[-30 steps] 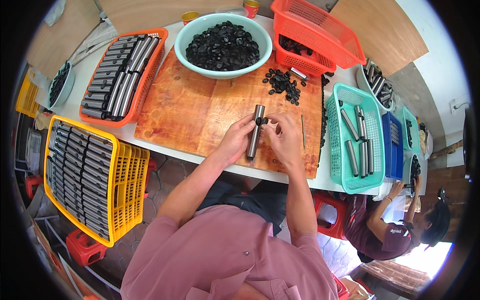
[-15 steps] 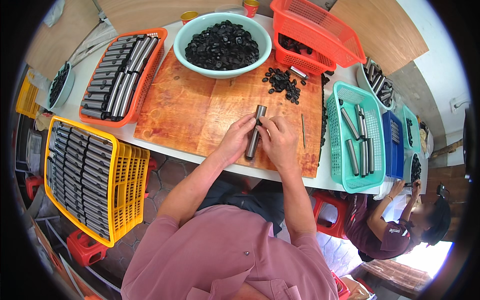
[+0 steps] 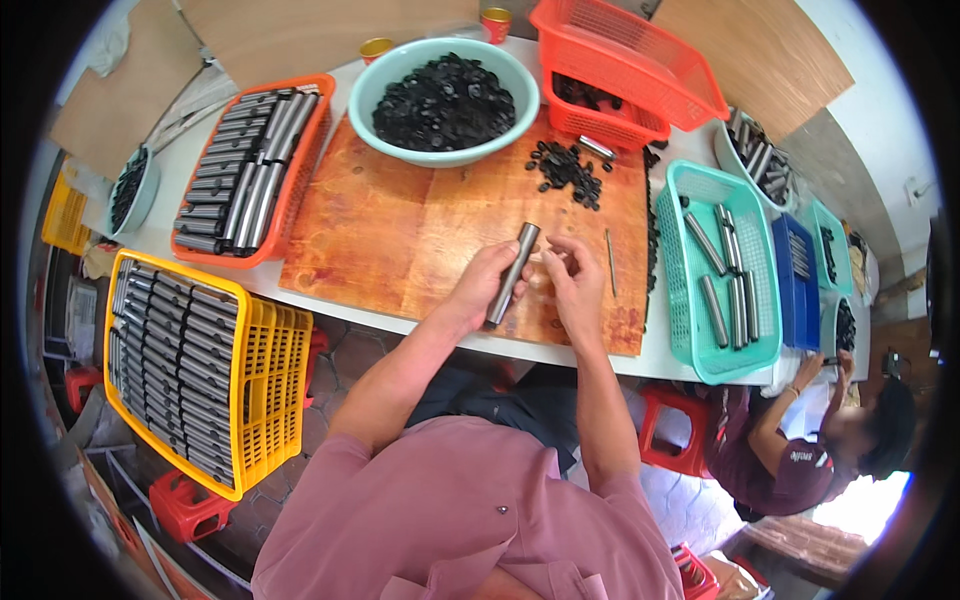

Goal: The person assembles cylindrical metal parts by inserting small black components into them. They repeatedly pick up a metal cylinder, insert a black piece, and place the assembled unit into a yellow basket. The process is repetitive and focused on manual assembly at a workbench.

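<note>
A metal tube (image 3: 512, 275) slants above the wooden board, its upper end leaning away from me to the right. My left hand (image 3: 486, 284) is wrapped round its middle. Just right of the tube is my right hand (image 3: 574, 285), apart from it, with bent fingers loosely spread and nothing visible in them. A loose pile of small black oval plugs (image 3: 565, 172) lies on the board (image 3: 400, 240) beyond my hands. To the right of my right hand lies a thin metal rod (image 3: 611, 262).
A pale green bowl (image 3: 440, 158) of black parts stands at the back. Tubes fill an orange basket (image 3: 320, 135) and a yellow crate (image 3: 270, 365) at left; several lie in a green basket (image 3: 690, 345) at right. Red baskets (image 3: 630, 60) are stacked behind. Another person (image 3: 775, 450) sits at right.
My right hand has come off the tube and moved slightly right. The left hand still grips the tube, which is now tilted more to the right. The whole view has shifted a little.
</note>
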### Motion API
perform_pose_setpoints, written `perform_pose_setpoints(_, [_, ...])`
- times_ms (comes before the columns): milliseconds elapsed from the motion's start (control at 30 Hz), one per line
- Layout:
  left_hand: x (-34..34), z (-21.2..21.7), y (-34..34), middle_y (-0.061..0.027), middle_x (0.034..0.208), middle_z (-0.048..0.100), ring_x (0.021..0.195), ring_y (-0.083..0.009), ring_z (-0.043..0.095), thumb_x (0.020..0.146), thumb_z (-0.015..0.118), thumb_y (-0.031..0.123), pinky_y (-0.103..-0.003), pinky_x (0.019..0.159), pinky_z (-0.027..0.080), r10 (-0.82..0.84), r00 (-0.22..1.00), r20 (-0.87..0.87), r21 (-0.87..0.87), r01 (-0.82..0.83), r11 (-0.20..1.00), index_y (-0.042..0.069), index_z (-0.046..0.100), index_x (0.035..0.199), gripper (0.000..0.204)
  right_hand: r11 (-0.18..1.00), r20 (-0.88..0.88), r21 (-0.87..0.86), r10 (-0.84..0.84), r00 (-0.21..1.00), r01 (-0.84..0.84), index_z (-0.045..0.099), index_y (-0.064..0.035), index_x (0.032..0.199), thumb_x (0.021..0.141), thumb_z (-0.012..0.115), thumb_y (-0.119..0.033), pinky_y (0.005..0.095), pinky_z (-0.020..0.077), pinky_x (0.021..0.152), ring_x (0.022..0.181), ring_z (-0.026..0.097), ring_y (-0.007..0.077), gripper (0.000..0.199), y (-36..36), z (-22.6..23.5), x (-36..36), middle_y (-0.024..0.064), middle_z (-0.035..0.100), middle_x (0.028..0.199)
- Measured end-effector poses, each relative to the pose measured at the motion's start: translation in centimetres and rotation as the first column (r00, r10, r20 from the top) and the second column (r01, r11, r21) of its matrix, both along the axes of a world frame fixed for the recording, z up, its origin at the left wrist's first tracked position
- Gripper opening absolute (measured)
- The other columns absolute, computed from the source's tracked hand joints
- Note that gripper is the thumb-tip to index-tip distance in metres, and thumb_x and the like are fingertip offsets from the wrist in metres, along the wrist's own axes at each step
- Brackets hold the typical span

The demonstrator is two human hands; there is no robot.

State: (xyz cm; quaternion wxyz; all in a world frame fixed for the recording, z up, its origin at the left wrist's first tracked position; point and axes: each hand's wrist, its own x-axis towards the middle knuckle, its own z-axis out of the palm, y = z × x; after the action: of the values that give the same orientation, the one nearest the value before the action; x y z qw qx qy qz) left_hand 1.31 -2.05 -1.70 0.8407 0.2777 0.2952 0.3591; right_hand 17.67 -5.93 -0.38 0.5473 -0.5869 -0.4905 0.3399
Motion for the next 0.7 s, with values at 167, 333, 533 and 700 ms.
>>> perform_pose_setpoints(167, [1.0,-0.2,-0.4,-0.0006,0.086,0.067,0.062,-0.0070,0.059,0.108,0.053,0.034,-0.024,0.052,0.048,-0.040,0.985,-0.169,0.121,0.061,0.991,0.009,0.062,0.119,0.029,0.982,-0.216,-0.186,-0.034,0.976,-0.007,0.063,0.0025,0.129,0.100,0.063,-0.016,0.0287,0.0510,0.085,0.098,0.064,0.0157,0.034,-0.4,1.9,0.2,0.0101,0.067,0.112])
perform_pose_setpoints(333, [0.2,1.0,-0.6,-0.0028,0.094,0.065,0.075,-0.0087,0.060,0.110,0.047,0.023,-0.026,0.065,0.052,-0.124,0.953,-0.277,0.345,0.219,0.912,0.002,0.058,0.127,0.029,0.982,-0.043,-0.170,0.077,0.996,-0.083,0.069,0.0045,0.118,0.096,0.068,-0.011,0.0288,0.0523,0.084,0.093,0.066,0.0147,0.027,0.8,1.0,1.8,0.0092,0.071,0.105])
perform_pose_setpoints(533, [-1.4,2.0,-2.0,-0.0081,0.107,0.067,0.086,-0.0130,0.062,0.108,0.049,0.022,-0.030,0.076,0.054,-0.173,0.922,-0.347,0.360,0.301,0.883,0.000,0.055,0.138,0.038,0.949,-0.219,-0.260,0.120,0.968,-0.176,0.067,0.0041,0.122,0.095,0.068,-0.008,0.0298,0.0538,0.088,0.096,0.067,0.0160,0.029,-0.4,3.9,1.2,0.0089,0.070,0.106])
perform_pose_setpoints(700, [-2.1,3.0,-0.4,-0.0229,0.114,0.065,0.102,-0.0370,0.065,0.100,0.059,0.026,-0.044,0.088,0.052,0.276,0.684,-0.675,0.705,0.487,0.516,0.001,0.065,0.121,0.033,0.983,-0.264,-0.126,0.095,0.960,-0.132,0.064,0.0035,0.127,0.095,0.067,-0.006,0.0314,0.0530,0.094,0.106,0.067,0.0185,0.033,-0.2,1.4,2.0,0.0115,0.069,0.116])
